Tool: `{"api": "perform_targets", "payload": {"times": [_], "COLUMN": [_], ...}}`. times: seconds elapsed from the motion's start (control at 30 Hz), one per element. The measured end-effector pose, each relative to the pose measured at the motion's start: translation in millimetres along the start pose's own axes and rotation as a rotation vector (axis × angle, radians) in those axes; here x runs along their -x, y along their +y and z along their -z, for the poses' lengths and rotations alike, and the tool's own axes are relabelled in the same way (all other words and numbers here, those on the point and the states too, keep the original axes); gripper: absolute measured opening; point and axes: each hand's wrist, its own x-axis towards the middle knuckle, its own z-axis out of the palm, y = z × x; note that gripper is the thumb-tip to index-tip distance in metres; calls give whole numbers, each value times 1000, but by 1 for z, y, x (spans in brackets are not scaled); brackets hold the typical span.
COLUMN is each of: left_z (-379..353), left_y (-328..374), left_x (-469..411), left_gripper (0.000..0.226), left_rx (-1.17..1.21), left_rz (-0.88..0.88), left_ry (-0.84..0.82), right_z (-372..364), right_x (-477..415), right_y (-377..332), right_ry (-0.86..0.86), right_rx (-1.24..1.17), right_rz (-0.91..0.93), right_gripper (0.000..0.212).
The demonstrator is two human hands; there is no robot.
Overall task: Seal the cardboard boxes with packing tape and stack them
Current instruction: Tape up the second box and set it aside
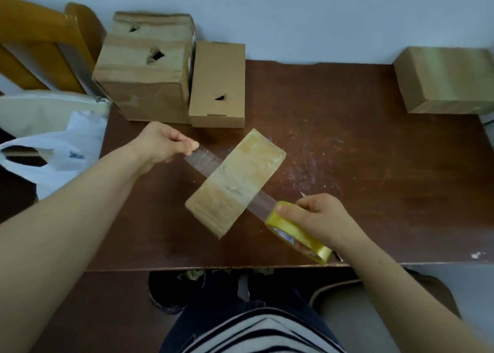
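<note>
While left hand (157, 144) pinches tape strip (203, 161) across box (235, 184), right hand (320, 219) grips tape roll (296, 232), stacked boxes (144, 74) behind

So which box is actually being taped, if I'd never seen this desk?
Start at the brown table and look to its middle, between the two hands. The box being taped lies there at a slant, with a strip of clear tape stretched across it. Unlike the other boxes, which sit along the wall, it lies alone.
</note>
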Motion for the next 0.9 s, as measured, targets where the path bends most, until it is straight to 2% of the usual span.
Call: {"api": "perform_targets", "payload": {"times": [0.17,0.33,0.6,0.9], "left_z": [-7,-8,-22,-73], "left_y": [-7,-8,-29,-51], "left_x": [-11,-19,-26,-8], "left_gripper": [13,14,10,17], "left_rx": [-14,-13,-96,-173], "left_rz": [11,11,54,-59], "left_ry": [-20,-49,-104,-148], "right_z": [-9,-9,-20,-46], "right_x": [-5,-7,-22,-55], "right_y": [-4,-7,1,-7], "right_ry": [61,98,66,101], "right_rx": [266,310,463,622], "right_rz": [-36,-58,-114,-112], "right_gripper": [47,45,46,43]}}
